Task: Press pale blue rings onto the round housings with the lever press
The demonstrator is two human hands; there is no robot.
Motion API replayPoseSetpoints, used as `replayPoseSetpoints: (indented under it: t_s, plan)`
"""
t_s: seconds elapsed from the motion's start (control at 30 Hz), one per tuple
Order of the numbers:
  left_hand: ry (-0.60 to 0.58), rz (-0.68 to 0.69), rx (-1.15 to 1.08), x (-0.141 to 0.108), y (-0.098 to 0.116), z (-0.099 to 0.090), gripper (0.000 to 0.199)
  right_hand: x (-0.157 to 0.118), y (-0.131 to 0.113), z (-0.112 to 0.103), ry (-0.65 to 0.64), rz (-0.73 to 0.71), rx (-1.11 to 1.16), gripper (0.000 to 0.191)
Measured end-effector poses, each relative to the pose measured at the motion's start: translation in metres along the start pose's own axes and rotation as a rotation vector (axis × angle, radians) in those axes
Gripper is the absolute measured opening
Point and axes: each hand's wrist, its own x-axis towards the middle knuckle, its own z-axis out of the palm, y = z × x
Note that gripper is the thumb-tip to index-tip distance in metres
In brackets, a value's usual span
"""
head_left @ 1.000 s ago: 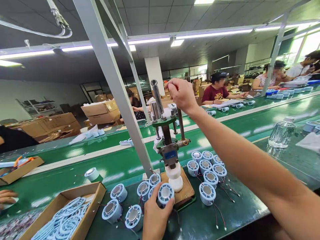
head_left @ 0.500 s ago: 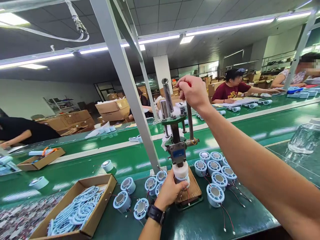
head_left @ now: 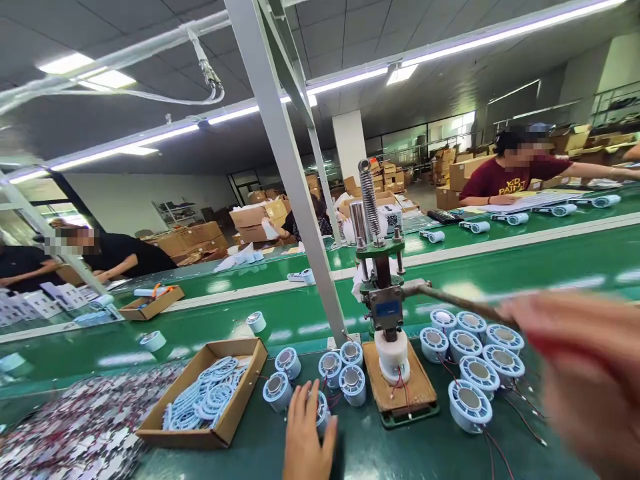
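My left hand (head_left: 307,433) is open, fingers stretched, reaching over a light-blue round part with a grey disc (head_left: 323,410) that shows between thumb and forefinger; whether it touches is unclear. At the right, my right hand (head_left: 575,373), blurred, is closed round the end of the lever (head_left: 463,303) of a hand press (head_left: 387,308), the lever lying nearly level. The white pressing head (head_left: 391,348) sits low, over a pale round part (head_left: 395,375) with red and dark wires, on a wooden block (head_left: 417,393).
Several blue round parts (head_left: 470,403) with wires stand right of the press; others (head_left: 277,390) stand left. A cardboard box (head_left: 240,407) holds blue rings beside a pile of wired pieces (head_left: 90,420). A metal post (head_left: 290,167) rises behind. People sit across the green conveyor (head_left: 500,267).
My left hand has left the part under the press and moved left to another blue part. My right hand has swung the lever from upright down to the right. The view has shifted left.
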Motion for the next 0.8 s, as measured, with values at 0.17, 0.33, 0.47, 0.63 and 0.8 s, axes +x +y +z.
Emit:
replayPoseSetpoints:
  t_s: [0.17,0.33,0.47,0.63,0.8]
  plan:
    - [0.002,0.096,0.378,-0.002,0.0,0.013,0.049,0.149,0.016,0.069,-0.188,-0.061,0.244,0.031]
    - [-0.062,0.015,0.549,0.009,-0.014,-0.002,0.054,0.024,0.038,0.09,-0.093,0.252,0.258,0.048]
    - [-0.25,-0.033,0.502,0.029,-0.017,-0.018,0.054,-0.117,0.047,0.112,-0.221,0.481,0.093,0.071]
    - [-0.216,-0.142,0.525,0.087,-0.014,-0.038,0.053,-0.18,0.063,0.154,-0.314,0.559,0.083,0.073]
    - [-0.201,-0.233,0.601,0.184,-0.041,-0.061,0.045,-0.192,0.07,0.179,-0.076,0.592,0.178,0.082]
